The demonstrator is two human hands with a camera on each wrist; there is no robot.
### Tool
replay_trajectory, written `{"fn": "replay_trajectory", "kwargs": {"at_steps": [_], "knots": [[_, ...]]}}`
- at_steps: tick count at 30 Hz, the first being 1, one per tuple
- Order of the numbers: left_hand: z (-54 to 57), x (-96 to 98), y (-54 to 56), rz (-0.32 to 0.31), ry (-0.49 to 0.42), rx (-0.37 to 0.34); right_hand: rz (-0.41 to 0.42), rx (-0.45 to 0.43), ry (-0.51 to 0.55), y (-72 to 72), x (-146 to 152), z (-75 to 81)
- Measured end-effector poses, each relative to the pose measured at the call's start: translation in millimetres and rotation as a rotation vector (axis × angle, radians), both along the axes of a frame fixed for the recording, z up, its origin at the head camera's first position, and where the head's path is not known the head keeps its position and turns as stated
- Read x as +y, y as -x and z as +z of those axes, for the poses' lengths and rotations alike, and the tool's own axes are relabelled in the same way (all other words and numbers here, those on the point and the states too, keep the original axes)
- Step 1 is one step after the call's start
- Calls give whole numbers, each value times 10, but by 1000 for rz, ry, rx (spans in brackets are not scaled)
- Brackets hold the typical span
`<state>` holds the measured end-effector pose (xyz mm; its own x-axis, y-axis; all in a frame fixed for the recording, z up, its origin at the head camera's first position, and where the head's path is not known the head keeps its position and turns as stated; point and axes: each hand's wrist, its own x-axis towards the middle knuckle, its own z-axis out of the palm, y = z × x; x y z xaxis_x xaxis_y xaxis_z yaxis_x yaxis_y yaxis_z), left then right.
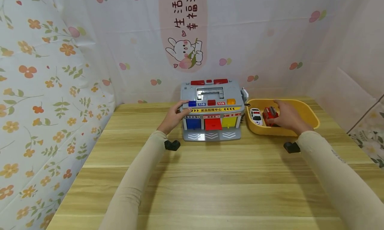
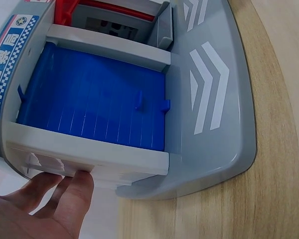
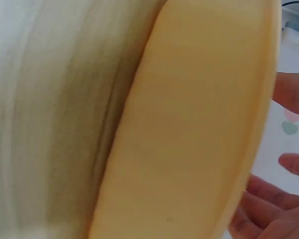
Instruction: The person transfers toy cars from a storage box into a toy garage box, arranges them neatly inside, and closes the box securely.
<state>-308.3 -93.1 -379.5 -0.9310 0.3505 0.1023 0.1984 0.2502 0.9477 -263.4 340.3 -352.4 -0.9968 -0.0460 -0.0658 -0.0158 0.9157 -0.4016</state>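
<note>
A grey toy garage (image 1: 211,135) with blue, red and yellow doors stands at the back of the table. My left hand (image 1: 174,118) holds its upper left corner, thumb and a finger by the blue roof light (image 1: 192,103). In the left wrist view, other fingers (image 2: 74,201) touch the side wall near the blue door (image 2: 94,97). My right hand (image 1: 289,116) reaches into the yellow basin (image 1: 312,118), fingers spread around a red toy fire truck (image 1: 269,115). The right wrist view shows fingers apart behind the basin rim; any contact with the truck is hidden.
A white toy police car (image 1: 256,116) lies beside the truck in the basin. The red door (image 1: 213,124) of the garage is swung out. A grey piece (image 1: 244,95) sticks out from the garage's right side. Behind the wooden table (image 1: 210,183) hangs a patterned cloth (image 1: 135,50).
</note>
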Motion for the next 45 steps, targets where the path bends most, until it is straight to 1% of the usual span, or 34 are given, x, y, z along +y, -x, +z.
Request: {"fn": "replay_trajectory", "kwargs": {"at_steps": [4, 9, 12, 15, 19, 22, 25, 28, 34, 40, 45], "knots": [[-9, -2, 8, -4, 0, 1, -26, -27, 32, 6, 51, -74], [-8, 6, 10, 2, 9, 3, -66, -115, 64, 26, 109, -137], [-8, 10, 7, 4, 14, 2, -74, -155, 65, 48, 128, -169], [-11, 7, 6, 6, 12, -1, -73, -177, 52, 70, 139, -198], [-4, 9, 1, 6, 7, -6, -71, -193, 8, 85, 153, -219], [4, 11, 0, 9, 10, -11, -85, -204, -17, 89, 155, -222], [4, 10, 4, 10, 15, -19, -115, -213, -20, 89, 152, -217], [3, 9, 7, 7, 15, -35, -128, -199, -17, 85, 146, -215], [-5, 19, 8, 2, -2, -50, -141, -138, -23, 73, 140, -227], [-12, 18, 10, 7, -2, -55, -175, -114, 6, 72, 154, -233], [-12, 13, 6, 8, -4, -65, -176, -83, -2, 62, 157, -209]]}}
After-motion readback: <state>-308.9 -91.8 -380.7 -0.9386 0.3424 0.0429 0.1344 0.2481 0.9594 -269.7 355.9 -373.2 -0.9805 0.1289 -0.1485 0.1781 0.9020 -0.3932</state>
